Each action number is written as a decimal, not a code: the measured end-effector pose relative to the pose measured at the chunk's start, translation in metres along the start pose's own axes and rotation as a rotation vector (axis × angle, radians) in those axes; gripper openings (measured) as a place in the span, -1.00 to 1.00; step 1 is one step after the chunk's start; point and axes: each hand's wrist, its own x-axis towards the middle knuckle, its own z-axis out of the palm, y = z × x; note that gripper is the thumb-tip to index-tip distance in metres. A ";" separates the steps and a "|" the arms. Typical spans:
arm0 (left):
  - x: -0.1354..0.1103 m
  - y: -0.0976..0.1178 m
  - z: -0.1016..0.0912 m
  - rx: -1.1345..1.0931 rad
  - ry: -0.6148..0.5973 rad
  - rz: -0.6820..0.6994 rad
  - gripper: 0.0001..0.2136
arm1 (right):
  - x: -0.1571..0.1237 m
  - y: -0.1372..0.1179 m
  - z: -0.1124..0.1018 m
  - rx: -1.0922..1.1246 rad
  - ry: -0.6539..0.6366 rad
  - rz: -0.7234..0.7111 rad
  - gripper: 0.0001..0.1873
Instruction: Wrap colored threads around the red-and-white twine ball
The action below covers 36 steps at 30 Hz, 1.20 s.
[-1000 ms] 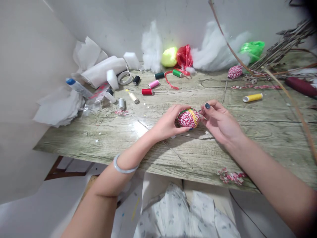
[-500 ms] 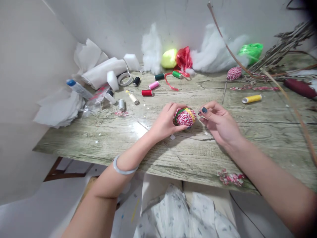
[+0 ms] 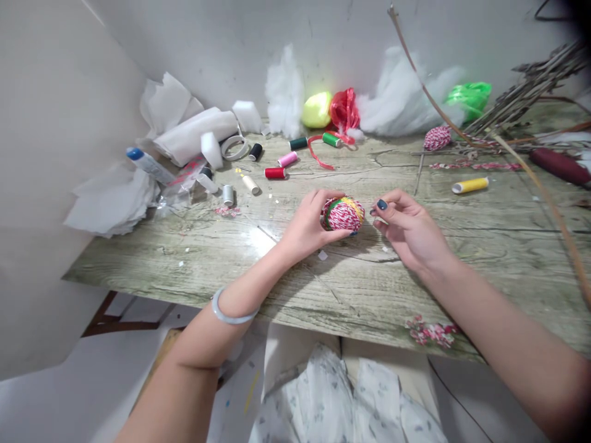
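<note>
A ball of red-and-white twine [image 3: 344, 215] with green and yellow strands across it rests between the thumb and fingers of my left hand [image 3: 308, 224], just over the wooden table. Close by on the right, my right hand [image 3: 409, 227] has its thumb and forefinger pinched together. Whatever sits in that pinch is too small to make out. A narrow gap separates the right fingertips from the ball.
Thread spools lie behind my hands, among them a red spool [image 3: 276, 173] and a yellow spool [image 3: 470, 185]. White stuffing [image 3: 397, 92] leans against the wall. A long brown twig [image 3: 429, 92] arches over the right side. White sheets [image 3: 108, 200] are stacked at left.
The ball has turned slightly in my left hand. My right hand keeps its pinch in nearly the same place.
</note>
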 end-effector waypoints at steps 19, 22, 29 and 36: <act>0.001 -0.001 0.000 0.025 -0.025 0.024 -0.46 | 0.003 0.002 -0.001 0.049 0.010 -0.030 -0.64; 0.002 -0.003 0.001 0.068 0.005 0.048 -0.44 | 0.002 0.002 0.000 0.047 0.012 -0.027 -0.65; 0.002 -0.002 0.002 0.099 0.019 0.101 -0.38 | 0.003 0.004 -0.003 0.020 0.002 -0.061 -0.66; 0.002 -0.004 0.001 0.068 0.062 0.064 -0.40 | 0.004 0.006 -0.003 -0.016 -0.030 -0.119 -0.67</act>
